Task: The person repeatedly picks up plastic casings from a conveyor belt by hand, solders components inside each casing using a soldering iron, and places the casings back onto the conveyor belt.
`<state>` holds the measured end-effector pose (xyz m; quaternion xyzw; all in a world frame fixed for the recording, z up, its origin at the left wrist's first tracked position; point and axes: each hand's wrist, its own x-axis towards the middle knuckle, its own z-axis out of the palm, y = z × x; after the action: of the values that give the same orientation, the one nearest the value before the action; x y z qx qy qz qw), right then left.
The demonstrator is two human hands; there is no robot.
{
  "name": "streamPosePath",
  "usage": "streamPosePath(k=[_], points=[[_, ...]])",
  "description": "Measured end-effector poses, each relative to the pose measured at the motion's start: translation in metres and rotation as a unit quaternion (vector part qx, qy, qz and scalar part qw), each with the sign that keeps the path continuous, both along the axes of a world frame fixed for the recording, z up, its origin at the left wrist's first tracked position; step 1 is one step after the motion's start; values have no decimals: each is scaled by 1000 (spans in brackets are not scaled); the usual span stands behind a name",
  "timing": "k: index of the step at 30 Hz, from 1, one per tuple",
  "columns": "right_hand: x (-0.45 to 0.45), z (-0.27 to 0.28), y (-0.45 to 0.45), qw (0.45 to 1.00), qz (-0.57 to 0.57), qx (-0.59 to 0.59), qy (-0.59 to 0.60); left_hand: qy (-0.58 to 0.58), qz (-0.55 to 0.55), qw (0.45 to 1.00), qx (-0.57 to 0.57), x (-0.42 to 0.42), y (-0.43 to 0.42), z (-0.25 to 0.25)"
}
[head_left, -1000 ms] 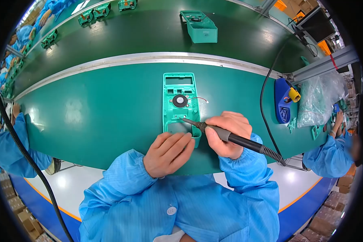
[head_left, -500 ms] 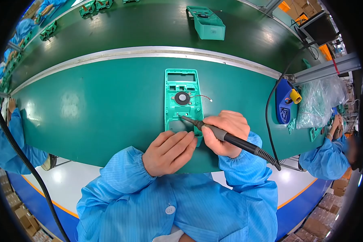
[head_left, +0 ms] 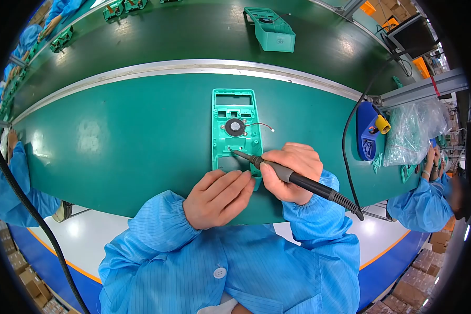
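A green plastic housing (head_left: pixel 216 138) lies on the green bench in front of me, its open inner side up. A round black speaker (head_left: pixel 235 127) sits in it, with a thin red and black lead (head_left: pixel 260 125) reaching past the right edge. My left hand (head_left: pixel 221 199) is closed over the housing's lower end, fingers together. My right hand (head_left: pixel 294 170) grips a soldering iron (head_left: pixel 309 184) like a pen. The iron's tip touches or hovers just over a small spot below the speaker; I cannot tell which.
A blue soldering-iron stand (head_left: pixel 367 133) with a yellow part is at right, beside a clear plastic bag (head_left: pixel 411 133) of parts. Beyond the metal rail (head_left: pixel 193 68), another green housing (head_left: pixel 275 39) rests on the dark green belt. The iron's black cable (head_left: pixel 346 152) loops nearby. Co-workers in blue sit on both sides.
The housing on the far belt has shifted slightly to the right. My hands, the iron and the housing in front of me keep nearly the same pose.
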<state>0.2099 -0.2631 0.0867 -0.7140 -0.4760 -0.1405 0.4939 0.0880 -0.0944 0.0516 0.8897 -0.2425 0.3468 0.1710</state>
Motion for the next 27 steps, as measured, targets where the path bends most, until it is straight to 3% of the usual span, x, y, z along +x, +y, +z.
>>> streamPosePath(k=[16,27], points=[[0,1,-1,1000,5,2,16,5,0,1000,7,0,1,2],[1,2,-5,994,-22,10,107,5,-6,1000,-19,0,-1,-2]])
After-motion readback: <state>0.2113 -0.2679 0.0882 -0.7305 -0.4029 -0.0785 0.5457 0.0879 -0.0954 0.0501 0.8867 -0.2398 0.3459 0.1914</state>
